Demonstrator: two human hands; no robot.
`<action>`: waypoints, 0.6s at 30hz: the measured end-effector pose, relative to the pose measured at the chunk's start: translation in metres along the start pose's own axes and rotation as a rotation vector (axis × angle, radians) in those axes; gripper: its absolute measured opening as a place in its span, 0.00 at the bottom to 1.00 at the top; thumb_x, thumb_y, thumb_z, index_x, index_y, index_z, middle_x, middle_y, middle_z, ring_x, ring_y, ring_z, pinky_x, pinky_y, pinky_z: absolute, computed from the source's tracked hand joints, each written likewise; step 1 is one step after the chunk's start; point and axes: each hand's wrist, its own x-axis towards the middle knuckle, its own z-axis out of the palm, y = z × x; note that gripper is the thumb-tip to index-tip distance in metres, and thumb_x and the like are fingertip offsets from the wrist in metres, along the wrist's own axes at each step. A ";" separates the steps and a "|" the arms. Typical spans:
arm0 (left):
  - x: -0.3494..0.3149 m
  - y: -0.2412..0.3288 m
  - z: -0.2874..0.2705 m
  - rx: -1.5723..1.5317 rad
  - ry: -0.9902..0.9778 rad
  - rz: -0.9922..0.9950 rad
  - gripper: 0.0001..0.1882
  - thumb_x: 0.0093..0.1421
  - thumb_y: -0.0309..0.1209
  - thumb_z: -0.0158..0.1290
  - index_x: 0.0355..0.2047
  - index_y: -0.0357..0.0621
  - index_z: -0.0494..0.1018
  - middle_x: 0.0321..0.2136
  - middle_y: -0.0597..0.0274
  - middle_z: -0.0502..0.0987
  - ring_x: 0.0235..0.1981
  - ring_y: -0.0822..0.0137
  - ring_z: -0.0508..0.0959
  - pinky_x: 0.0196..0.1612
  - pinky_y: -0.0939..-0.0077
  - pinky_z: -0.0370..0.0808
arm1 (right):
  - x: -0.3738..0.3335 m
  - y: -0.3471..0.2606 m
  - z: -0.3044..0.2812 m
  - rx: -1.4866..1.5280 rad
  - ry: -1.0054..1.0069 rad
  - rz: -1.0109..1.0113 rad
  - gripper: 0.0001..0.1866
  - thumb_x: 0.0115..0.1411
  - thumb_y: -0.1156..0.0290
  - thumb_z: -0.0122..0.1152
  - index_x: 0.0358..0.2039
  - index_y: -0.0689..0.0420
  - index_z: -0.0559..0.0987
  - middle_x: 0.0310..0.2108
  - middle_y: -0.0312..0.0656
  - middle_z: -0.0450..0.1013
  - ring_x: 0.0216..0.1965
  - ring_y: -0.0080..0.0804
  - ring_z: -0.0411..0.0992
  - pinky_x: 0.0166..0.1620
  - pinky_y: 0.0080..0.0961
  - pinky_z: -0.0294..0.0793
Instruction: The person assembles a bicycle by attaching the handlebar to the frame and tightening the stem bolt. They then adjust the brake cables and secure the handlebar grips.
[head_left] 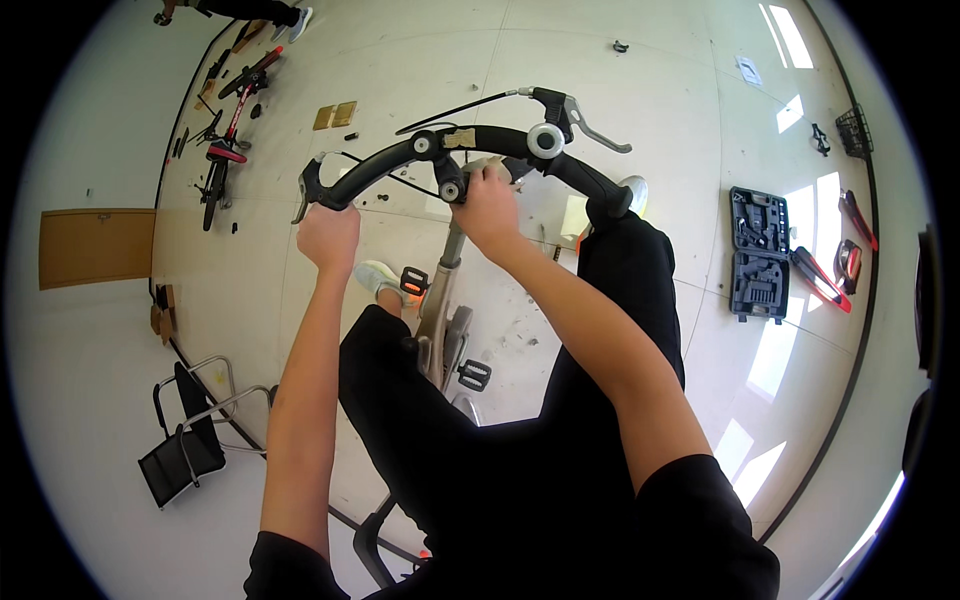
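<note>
A black curved bicycle handlebar spans the upper middle of the head view. My left hand is closed around its left end, just below the left brake lever. At the centre, my right hand is closed on the handlebar stem; its fingertips are partly hidden. A round silver bell and the right brake lever sit on the bar's right side, where no hand holds it. Below is the bicycle's grey-beige frame, between my legs, with a black pedal.
An open black tool case lies on the right, beside red-and-black curved parts. A wire basket is farther back. At left are a red-and-black bicycle and a black chair. Another person's leg shows at the top left.
</note>
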 end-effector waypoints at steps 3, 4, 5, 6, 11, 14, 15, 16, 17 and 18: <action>0.008 -0.002 0.004 -0.068 0.076 0.078 0.15 0.47 0.39 0.58 0.23 0.37 0.77 0.21 0.45 0.78 0.27 0.45 0.79 0.34 0.56 0.76 | 0.001 0.003 0.001 -0.048 -0.043 -0.080 0.22 0.42 0.69 0.68 0.36 0.66 0.73 0.38 0.51 0.68 0.40 0.45 0.71 0.42 0.33 0.74; 0.014 -0.001 0.007 -0.092 0.126 0.132 0.13 0.46 0.37 0.58 0.22 0.38 0.77 0.20 0.47 0.78 0.25 0.46 0.79 0.32 0.56 0.75 | 0.001 0.004 0.002 -0.053 -0.035 -0.106 0.22 0.42 0.69 0.68 0.36 0.66 0.73 0.38 0.51 0.68 0.40 0.45 0.71 0.42 0.33 0.74; 0.019 0.000 0.009 -0.117 0.176 0.187 0.11 0.46 0.36 0.58 0.20 0.39 0.76 0.19 0.48 0.78 0.24 0.47 0.79 0.31 0.57 0.75 | 0.002 0.005 0.002 -0.057 -0.027 -0.132 0.21 0.41 0.69 0.68 0.36 0.66 0.73 0.37 0.51 0.69 0.40 0.44 0.71 0.43 0.33 0.74; 0.026 0.002 0.011 -0.153 0.193 0.262 0.11 0.45 0.34 0.59 0.19 0.38 0.75 0.20 0.48 0.77 0.24 0.47 0.78 0.32 0.56 0.75 | 0.001 0.005 -0.002 -0.039 -0.033 -0.144 0.20 0.42 0.71 0.66 0.35 0.66 0.73 0.35 0.51 0.70 0.40 0.46 0.71 0.43 0.34 0.74; 0.064 -0.002 0.021 -0.213 0.197 0.485 0.11 0.45 0.34 0.59 0.19 0.37 0.75 0.21 0.48 0.76 0.26 0.47 0.77 0.35 0.55 0.73 | 0.012 0.005 0.002 0.085 -0.033 -0.138 0.19 0.42 0.72 0.65 0.35 0.68 0.72 0.34 0.53 0.69 0.40 0.50 0.70 0.45 0.37 0.72; 0.063 0.012 0.015 -0.250 0.138 0.499 0.10 0.46 0.34 0.60 0.19 0.40 0.75 0.21 0.50 0.76 0.27 0.49 0.76 0.37 0.56 0.72 | 0.010 0.013 0.002 0.167 -0.002 -0.075 0.23 0.43 0.73 0.64 0.39 0.69 0.69 0.38 0.57 0.67 0.43 0.53 0.68 0.48 0.39 0.70; 0.062 0.015 0.019 -0.231 0.142 0.501 0.10 0.46 0.34 0.60 0.20 0.40 0.75 0.22 0.51 0.76 0.29 0.50 0.76 0.39 0.57 0.71 | 0.007 0.016 0.000 0.192 0.015 -0.056 0.25 0.43 0.73 0.64 0.41 0.70 0.68 0.40 0.58 0.66 0.45 0.54 0.67 0.49 0.39 0.69; 0.067 0.013 0.023 -0.206 0.152 0.497 0.10 0.46 0.34 0.60 0.20 0.40 0.75 0.23 0.51 0.77 0.30 0.51 0.76 0.41 0.58 0.70 | -0.004 0.001 -0.008 0.236 -0.039 0.055 0.31 0.45 0.71 0.63 0.48 0.72 0.64 0.46 0.62 0.61 0.49 0.56 0.63 0.50 0.41 0.67; 0.070 0.011 0.028 -0.184 0.161 0.494 0.09 0.46 0.34 0.59 0.21 0.40 0.74 0.23 0.52 0.77 0.32 0.51 0.76 0.43 0.59 0.69 | -0.021 -0.018 -0.013 0.206 -0.066 0.039 0.33 0.45 0.71 0.62 0.50 0.72 0.61 0.48 0.63 0.60 0.50 0.56 0.62 0.50 0.42 0.66; 0.068 0.010 0.029 -0.175 0.192 0.521 0.09 0.46 0.34 0.59 0.21 0.41 0.74 0.24 0.54 0.77 0.33 0.52 0.76 0.45 0.59 0.68 | -0.044 -0.035 -0.024 0.162 -0.097 0.018 0.36 0.46 0.71 0.61 0.53 0.73 0.59 0.49 0.65 0.59 0.51 0.57 0.61 0.51 0.42 0.66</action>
